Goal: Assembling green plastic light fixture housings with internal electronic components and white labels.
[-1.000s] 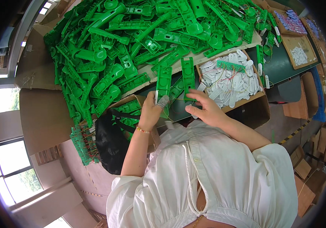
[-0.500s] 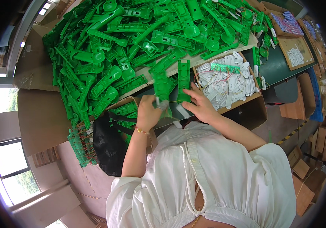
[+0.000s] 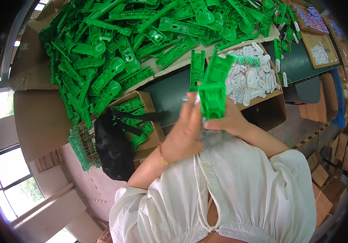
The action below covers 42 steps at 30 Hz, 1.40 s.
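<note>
My right hand grips a green plastic housing in front of my chest, its thumb across the lower end. The housing is blurred and leans up toward the box of white parts. Close against its left side is my left hand, fingers pointing up and smeared by motion; whether they pinch anything is not clear. A small pale thing shows by its fingertips, too blurred to name. Just beyond my hands, another green housing lies on the dark green tabletop.
A large heap of green housings covers the far left. White plastic pieces, green circuit boards and thin wires fill a cardboard box at right. Left of me are an open carton, a black mesh bag and wired circuit boards.
The right hand has left the housing on the tabletop and now holds the other one, raised and moved right. My left hand has moved right and nearer my chest.
</note>
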Each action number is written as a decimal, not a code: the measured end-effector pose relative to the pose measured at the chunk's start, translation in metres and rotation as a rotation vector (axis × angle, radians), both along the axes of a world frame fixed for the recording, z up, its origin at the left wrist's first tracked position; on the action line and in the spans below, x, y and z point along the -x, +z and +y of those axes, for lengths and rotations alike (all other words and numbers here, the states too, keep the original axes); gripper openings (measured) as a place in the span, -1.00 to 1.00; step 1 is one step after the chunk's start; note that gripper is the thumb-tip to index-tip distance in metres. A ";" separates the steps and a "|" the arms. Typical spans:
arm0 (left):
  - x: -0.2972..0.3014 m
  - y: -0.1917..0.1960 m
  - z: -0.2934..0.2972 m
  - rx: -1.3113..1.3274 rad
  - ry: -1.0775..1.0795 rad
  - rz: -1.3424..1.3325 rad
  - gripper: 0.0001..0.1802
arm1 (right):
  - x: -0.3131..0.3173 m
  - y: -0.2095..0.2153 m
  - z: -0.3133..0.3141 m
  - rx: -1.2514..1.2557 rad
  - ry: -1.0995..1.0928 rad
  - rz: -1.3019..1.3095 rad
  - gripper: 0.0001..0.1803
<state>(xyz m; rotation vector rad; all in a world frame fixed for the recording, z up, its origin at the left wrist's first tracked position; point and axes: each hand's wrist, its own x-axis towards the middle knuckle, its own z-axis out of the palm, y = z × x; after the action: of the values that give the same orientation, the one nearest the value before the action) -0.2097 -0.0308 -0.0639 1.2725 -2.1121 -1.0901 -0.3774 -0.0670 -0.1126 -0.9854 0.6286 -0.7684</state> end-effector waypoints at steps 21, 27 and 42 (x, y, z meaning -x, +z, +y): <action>0.009 -0.123 -0.066 0.157 0.549 -0.089 -0.06 | 0.248 -0.243 0.059 -0.681 -0.879 0.355 -0.68; -0.030 -0.074 -0.057 -0.961 0.551 1.689 -0.54 | 0.227 -0.272 0.044 -0.854 -0.802 0.756 -0.39; -0.001 -0.032 -0.038 -1.026 -0.440 2.195 -0.53 | 0.268 -0.300 0.073 -0.683 -0.786 0.652 -0.50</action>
<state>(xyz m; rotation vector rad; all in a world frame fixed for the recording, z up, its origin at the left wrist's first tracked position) -0.2089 -0.0688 -0.0964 -0.5394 0.0212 -2.0984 -0.6457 0.0063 -0.4122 -0.3002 1.7760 -0.8040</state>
